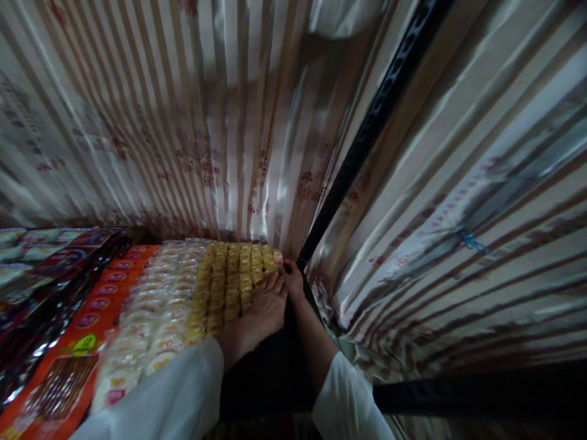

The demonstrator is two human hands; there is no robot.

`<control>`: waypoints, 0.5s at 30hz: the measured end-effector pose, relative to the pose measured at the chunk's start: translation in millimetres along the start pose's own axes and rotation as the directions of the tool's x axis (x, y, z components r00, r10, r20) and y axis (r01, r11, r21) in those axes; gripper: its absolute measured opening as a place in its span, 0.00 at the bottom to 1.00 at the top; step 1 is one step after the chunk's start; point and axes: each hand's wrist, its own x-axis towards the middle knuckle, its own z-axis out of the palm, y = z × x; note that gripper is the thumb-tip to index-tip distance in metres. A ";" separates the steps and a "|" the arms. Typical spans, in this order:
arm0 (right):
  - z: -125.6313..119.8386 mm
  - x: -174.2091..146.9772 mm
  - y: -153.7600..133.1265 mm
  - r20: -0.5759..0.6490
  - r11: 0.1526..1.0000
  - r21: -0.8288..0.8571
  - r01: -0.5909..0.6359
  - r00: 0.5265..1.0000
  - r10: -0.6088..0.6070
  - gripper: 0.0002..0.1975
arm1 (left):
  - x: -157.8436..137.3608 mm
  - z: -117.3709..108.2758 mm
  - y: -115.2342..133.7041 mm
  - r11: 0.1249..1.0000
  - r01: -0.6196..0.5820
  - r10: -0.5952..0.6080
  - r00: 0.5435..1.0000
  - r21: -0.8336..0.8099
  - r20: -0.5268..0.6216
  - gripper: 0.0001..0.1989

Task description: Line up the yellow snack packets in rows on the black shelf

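Observation:
My left hand [270, 301] lies with its fingers stretched over the right side of several rows of small yellow-wrapped packets [232, 275]. Beside it, at the far right corner of these rows, my right hand [292, 281] has its fingers curled together. They are right against a small pale-and-reddish packet [277, 258] at the end of a row. Dim light hides whether anything is pinched between them. To the left of the yellow packets stand rows of clear-wrapped whitish packets [153, 308].
Orange packs [103, 287] and dark shiny packs [50, 269] are lined up at the left. A black slotted post [353, 159] rises behind my right hand. Striped plastic sheeting [220, 122] hangs behind and at right, with a blue tie [473, 241]. The dark shelf surface [270, 373] lies beneath my forearms.

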 end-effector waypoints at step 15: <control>-48.5 -185.2 -64.4 -0.124 0.894 0.435 -0.110 0.976 0.181 0.20 | -127.9 6.5 48.7 0.956 -0.165 0.105 0.965 -0.244 -0.239 0.16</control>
